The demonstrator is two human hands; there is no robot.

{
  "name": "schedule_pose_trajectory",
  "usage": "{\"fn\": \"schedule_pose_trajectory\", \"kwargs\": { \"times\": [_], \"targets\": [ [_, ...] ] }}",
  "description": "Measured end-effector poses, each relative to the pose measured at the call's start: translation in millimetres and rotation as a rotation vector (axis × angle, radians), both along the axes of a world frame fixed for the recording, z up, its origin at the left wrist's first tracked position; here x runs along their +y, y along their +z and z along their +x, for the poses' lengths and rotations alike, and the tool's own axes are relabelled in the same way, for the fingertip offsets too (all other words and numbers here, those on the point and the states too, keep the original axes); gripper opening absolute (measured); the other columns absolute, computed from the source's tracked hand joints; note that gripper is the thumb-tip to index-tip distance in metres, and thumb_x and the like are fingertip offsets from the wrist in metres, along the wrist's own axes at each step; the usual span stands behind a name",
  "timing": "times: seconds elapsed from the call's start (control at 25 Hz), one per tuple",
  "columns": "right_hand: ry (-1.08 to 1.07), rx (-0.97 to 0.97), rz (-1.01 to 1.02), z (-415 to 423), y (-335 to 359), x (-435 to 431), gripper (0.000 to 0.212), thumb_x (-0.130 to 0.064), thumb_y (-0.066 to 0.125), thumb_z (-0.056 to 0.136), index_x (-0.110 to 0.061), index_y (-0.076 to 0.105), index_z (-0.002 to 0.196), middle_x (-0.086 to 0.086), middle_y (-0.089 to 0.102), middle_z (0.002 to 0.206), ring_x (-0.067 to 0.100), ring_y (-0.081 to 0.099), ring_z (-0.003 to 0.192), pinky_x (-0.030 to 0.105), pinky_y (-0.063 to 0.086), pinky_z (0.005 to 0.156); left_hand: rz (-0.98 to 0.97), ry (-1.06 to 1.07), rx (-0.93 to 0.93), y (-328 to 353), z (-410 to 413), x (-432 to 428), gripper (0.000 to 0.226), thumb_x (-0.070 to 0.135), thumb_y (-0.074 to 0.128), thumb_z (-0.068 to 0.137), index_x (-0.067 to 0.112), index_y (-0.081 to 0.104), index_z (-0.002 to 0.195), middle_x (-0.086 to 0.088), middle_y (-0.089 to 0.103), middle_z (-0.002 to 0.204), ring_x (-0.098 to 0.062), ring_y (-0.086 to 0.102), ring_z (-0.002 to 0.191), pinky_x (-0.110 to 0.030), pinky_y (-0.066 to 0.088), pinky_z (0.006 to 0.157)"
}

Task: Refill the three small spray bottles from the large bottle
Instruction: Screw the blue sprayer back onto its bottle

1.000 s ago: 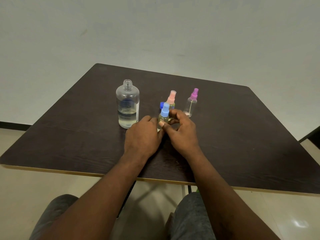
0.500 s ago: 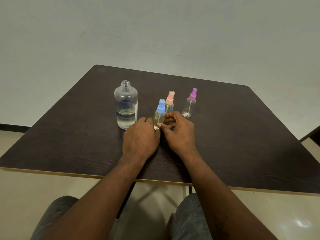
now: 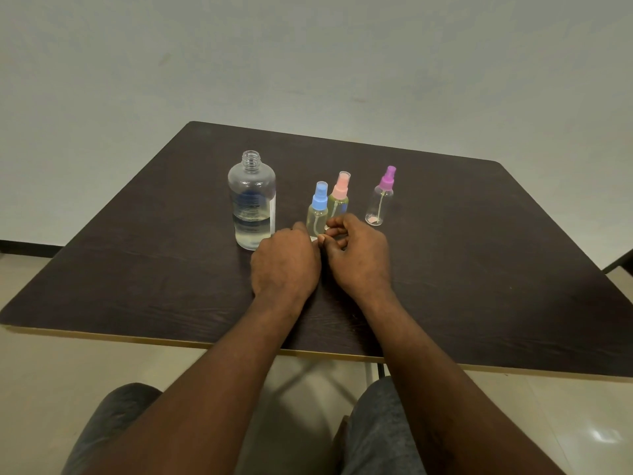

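Seen from the head camera, looking down over a dark wood-grain table (image 3: 479,255) with a pale edge band along the near side, grey wall behind

On the table, left of centre: large clear bottle (image 3: 251,200), upright, cap off, threaded neck bare, clear liquid filling roughly the lower third. Carries a label with a blue patch and lines of print, seen through the plastic; print too small and blurred to read, no brand legible

Just right of it, a blue-topped spray bottle (image 3: 318,210), upright, pale yellowish liquid inside, dip tube showing. Close behind and slightly right, a pink-topped spray bottle (image 3: 339,197), also upright, filled with the same pale liquid, clear overcap on. Blue and pink bottles near enough to overlap in view; touching or not, cannot tell. Further right and apart, a purple-topped spray bottle (image 3: 381,200), upright, body looking empty apart from the dip tube and a small pale patch at the base. No writing readable on any of the three

Left hand (image 3: 286,265) resting knuckles-up on the table, fingers curled under, fingertips at the foot of the blue-topped bottle; actual contact hidden, so gripping or merely alongside cannot be told. Right hand (image 3: 359,255) beside it, fingers loosely curled, thumb and forefinger tips drawn together near the same bottle's base; a small whitish bit there, unclear what. Hold on the bottle likewise impossible to confirm

Both forearms bare, reaching in from the near edge; knees in dark grey trousers (image 3: 380,433) below the table edge, glossy pale floor (image 3: 51,371) underneath
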State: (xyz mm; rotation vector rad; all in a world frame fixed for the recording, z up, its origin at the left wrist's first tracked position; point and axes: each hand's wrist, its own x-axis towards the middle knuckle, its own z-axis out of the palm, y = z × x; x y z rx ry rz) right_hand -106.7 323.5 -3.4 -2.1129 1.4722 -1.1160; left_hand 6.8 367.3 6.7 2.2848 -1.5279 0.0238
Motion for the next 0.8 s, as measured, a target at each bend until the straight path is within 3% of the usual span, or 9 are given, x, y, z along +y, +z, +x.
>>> {"fn": "schedule_pose_trajectory", "kwargs": {
  "times": [0.16,0.4,0.64,0.8],
  "targets": [
    [0.011,0.010,-0.006,1,-3,-3,0.029,-0.020,0.075,0.093,-0.021,0.073,0.122,-0.011,0.077,0.103,0.003,0.072,0.087,0.034,0.062,0.086,0.036,0.037,-0.035,2,-8,-7,0.023,0.031,0.047,0.109,0.014,0.060,0.115,-0.010,0.072,0.103,-0.029,0.069,0.092,-0.037,0.040,0.063],
    [0.031,-0.005,0.010,0,-3,-3,0.029,-0.020,0.074,0.093,-0.021,0.074,0.122,-0.011,0.077,0.102,0.004,0.071,0.087,0.034,0.062,0.086,0.019,0.067,-0.008,0,-8,-10,0.022,0.033,0.048,0.108,0.015,0.060,0.113,-0.009,0.072,0.099,-0.030,0.071,0.091,-0.038,0.042,0.062],
    [0.014,-0.097,0.033,-3,-2,1,0.019,-0.019,0.076,0.091,-0.023,0.074,0.110,-0.013,0.074,0.093,0.000,0.069,0.080,0.025,0.061,0.078,-0.009,0.048,0.055,-3,-5,-11,0.032,0.044,0.049,0.106,0.015,0.061,0.112,-0.008,0.072,0.097,-0.030,0.070,0.089,-0.036,0.045,0.063],
    [-0.044,-0.223,0.038,-5,2,3,0.009,-0.015,0.075,0.091,-0.023,0.074,0.095,-0.013,0.073,0.084,-0.001,0.068,0.075,0.017,0.057,0.070,-0.134,0.045,0.173,5,-6,4,0.037,0.048,0.058,0.099,0.016,0.049,0.115,-0.011,0.072,0.095,-0.036,0.071,0.090,-0.040,0.050,0.066]
  ]
}}
